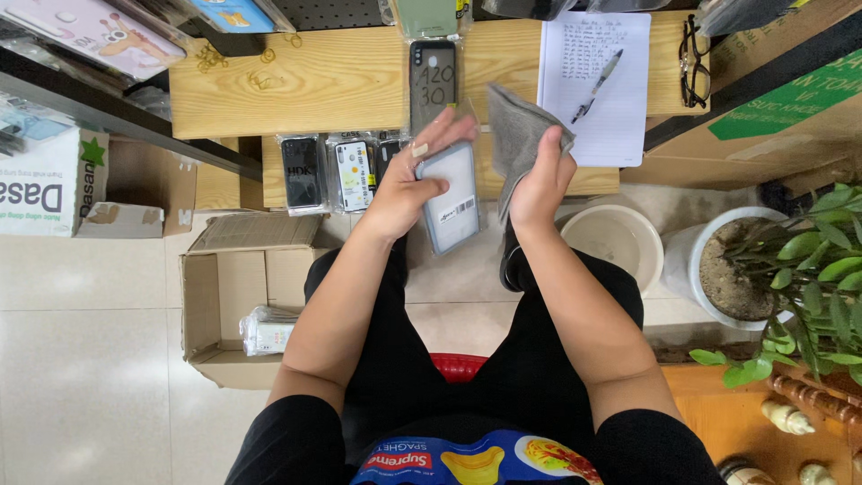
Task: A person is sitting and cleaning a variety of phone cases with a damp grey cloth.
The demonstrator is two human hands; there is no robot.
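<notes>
From my remote seat I see a floor of pale glossy tiles (pixel 90 359) throwing back soft, even light, and above it a light wooden bench (pixel 341 81) with a lower wooden shelf (pixel 557 184) tucked just beneath its front edge. To the left of the bench a dark metal rail (pixel 117 117) runs at a slant over stacked cardboard boxes (pixel 144 193), and an open cardboard box (pixel 224 287) sits on the tiles. On the right I make out a white pot of soil with a leafy green plant (pixel 817 269), a white bucket (pixel 615 242) beside it, and carved wooden furniture (pixel 808 395) in the lower corner.
</notes>
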